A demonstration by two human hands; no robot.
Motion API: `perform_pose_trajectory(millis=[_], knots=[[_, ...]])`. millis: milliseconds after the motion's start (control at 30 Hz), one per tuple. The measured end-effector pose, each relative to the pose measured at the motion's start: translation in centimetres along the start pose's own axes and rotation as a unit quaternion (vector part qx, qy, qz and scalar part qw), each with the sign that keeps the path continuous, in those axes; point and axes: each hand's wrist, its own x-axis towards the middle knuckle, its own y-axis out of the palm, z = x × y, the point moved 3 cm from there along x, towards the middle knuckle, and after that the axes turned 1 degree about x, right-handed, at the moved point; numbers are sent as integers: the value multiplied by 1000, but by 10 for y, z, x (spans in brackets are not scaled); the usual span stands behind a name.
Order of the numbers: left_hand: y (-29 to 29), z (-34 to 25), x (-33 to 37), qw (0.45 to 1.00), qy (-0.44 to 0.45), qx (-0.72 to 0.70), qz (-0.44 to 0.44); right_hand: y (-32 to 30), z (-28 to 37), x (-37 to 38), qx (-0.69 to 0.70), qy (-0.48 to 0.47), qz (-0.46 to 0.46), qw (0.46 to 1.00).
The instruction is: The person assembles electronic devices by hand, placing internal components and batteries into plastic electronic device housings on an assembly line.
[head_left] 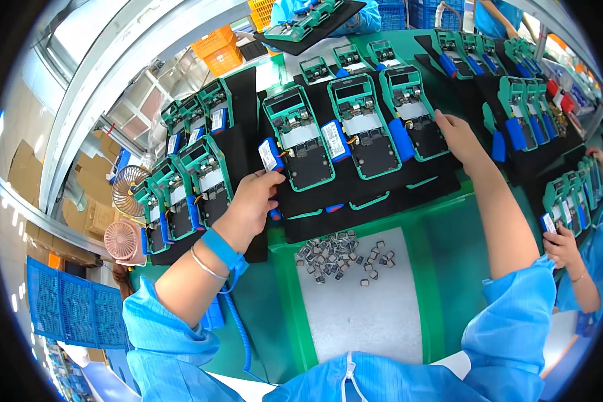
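One matte black tray (345,185) is lying with its long axis crosswise, bearing three oblong green plastic housings (365,145). Left hand (250,203), half-closed, is resting at the tray's left edge, right hand (458,138), loosely bent, at its right; whether either is gripping is not showing. Blocky metallic pieces (328,255) are lying nearer.

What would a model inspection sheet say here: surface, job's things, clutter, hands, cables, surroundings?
Surface: green bench with a pale grey mat.
Job's things: three teal housings in a row on black foam, with blue battery packs beside them.
Clutter: small metallic parts loosely heaped on the mat, some lying apart.
Hands: left hand at the foam's left side; right hand beside the rightmost housing; exact grips unclear.
Cables: coiled blue cord below the left wrist strap.
Surroundings: pink fan at left; co-worker's hand at right.
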Motion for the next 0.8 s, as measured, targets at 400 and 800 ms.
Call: perform_pose_trajectory(millis=[400,800], knots=[[20,-22,-59,994,66,-25,78,-49,15,-48,-17,-155,-114,981],[107,31,-190,956,4,5,293,-175,-77,-218,27,-16,-180,983]])
